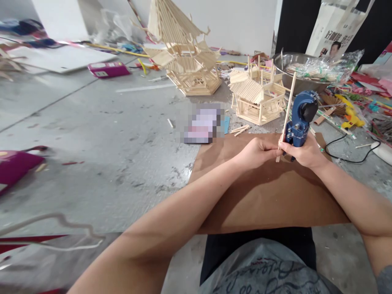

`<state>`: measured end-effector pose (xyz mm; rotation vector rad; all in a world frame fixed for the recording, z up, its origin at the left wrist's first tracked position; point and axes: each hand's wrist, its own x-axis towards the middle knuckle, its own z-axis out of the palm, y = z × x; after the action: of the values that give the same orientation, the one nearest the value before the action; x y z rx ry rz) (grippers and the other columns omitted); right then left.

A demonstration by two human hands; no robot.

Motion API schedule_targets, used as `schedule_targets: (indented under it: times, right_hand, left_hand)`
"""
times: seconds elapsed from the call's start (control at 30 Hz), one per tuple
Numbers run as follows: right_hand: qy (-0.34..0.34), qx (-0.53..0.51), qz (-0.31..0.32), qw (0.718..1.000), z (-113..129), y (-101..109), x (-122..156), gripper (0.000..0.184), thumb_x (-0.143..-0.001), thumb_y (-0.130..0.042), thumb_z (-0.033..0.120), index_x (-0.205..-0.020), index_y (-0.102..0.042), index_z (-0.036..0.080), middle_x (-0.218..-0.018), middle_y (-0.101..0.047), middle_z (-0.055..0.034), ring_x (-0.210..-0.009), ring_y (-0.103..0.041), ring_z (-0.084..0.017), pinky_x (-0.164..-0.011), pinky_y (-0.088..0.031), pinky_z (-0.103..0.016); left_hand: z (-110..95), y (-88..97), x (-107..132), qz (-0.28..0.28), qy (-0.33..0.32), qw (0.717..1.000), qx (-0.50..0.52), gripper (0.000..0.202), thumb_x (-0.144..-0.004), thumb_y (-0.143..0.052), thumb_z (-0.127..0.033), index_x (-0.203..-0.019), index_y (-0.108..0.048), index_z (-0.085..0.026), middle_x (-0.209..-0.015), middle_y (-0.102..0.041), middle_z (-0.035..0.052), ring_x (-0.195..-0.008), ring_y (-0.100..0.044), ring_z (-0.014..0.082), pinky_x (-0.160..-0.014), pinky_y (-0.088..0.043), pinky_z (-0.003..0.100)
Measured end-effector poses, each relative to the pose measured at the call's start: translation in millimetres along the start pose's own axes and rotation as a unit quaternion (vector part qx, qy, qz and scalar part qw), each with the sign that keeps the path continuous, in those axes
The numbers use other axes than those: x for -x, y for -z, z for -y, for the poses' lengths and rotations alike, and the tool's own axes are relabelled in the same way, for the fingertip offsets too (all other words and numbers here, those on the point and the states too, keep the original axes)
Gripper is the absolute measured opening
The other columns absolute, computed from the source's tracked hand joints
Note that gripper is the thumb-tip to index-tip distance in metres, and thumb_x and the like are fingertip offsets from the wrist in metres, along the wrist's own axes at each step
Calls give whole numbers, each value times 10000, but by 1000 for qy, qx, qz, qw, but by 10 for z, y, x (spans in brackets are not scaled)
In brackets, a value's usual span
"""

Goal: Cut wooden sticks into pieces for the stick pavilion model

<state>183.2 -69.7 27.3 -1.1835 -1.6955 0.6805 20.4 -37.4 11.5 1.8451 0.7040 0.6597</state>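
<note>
My left hand [255, 153] is closed, its fingertips pinching the lower end of a thin wooden stick [289, 106] that stands nearly upright. In my right hand [309, 153], also closed, is a blue plier-like hand tool [296, 120] with a curved top and a dark round part. The right thumb reaches to the stick beside the tool. Both hands meet above a brown sheet [245, 196], and the fingers partly hide the tool's lower end. Several short stick pieces [240, 130] lie at the sheet's far edge.
Beyond my hands stand a small stick-built pavilion [259, 96] and a taller stick-built tower [192, 77]. A phone [202, 124] lies left of the sheet. At right are a metal bowl [312, 83], a yellow glue gun [350, 114] and a black cord [346, 161].
</note>
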Motion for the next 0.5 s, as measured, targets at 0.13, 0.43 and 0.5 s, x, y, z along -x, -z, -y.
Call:
schedule_targets:
  times: [0.13, 0.43, 0.5]
  right_hand:
    - [14, 13, 9, 1000, 25, 3, 5, 73, -695, -593, 222, -724, -533, 191, -697, -553, 10, -638, -518, -125, -654, -447, -304]
    - [34, 49, -45, 997, -28, 29, -3, 129, -705, -606, 263, -787, -525, 203, -745, -575, 0, -668, -550, -131, -679, -461, -310]
    - [34, 50, -72, 996, -73, 51, -17, 141, -707, -605, 269, -805, -525, 204, -743, -576, 5, -661, -549, -128, -678, -466, -309]
  left_hand:
    - [12, -35, 5, -11, -4, 1000, 2, 258, -745, -560, -329, -685, -666, -102, -612, -619, 17, -539, -499, 74, -545, -387, 190]
    - [147, 34, -38, -123, -60, 981, -139, 223, -751, -521, -267, -644, -647, -117, -565, -558, 4, -552, -456, 81, -545, -349, 196]
    - [189, 86, -62, -141, -58, 969, -194, 229, -751, -513, -251, -603, -629, -120, -523, -513, -7, -523, -421, 75, -523, -324, 198]
